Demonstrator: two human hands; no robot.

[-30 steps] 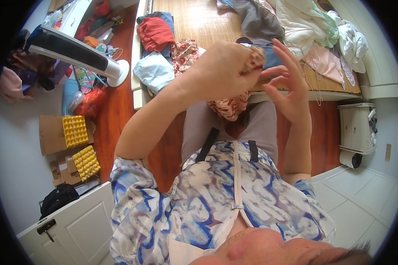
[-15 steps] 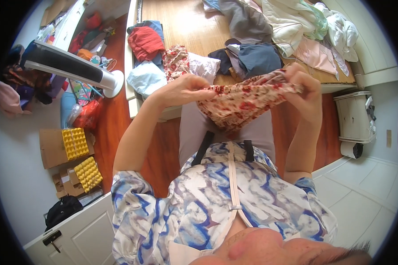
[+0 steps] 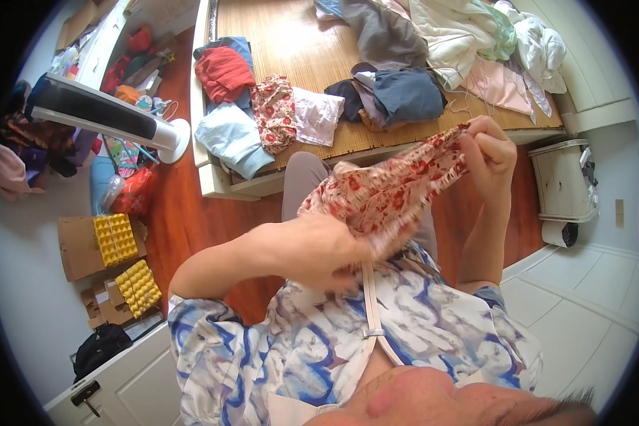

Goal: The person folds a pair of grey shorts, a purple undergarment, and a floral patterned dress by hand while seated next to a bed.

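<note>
Cloth, a red-flowered garment, hangs stretched between both hands in front of the person's chest, off the near edge of the bed. It looks light and limp, best held by its edges. Left hand grips low; right hand pinches high, elbow bent.
</note>
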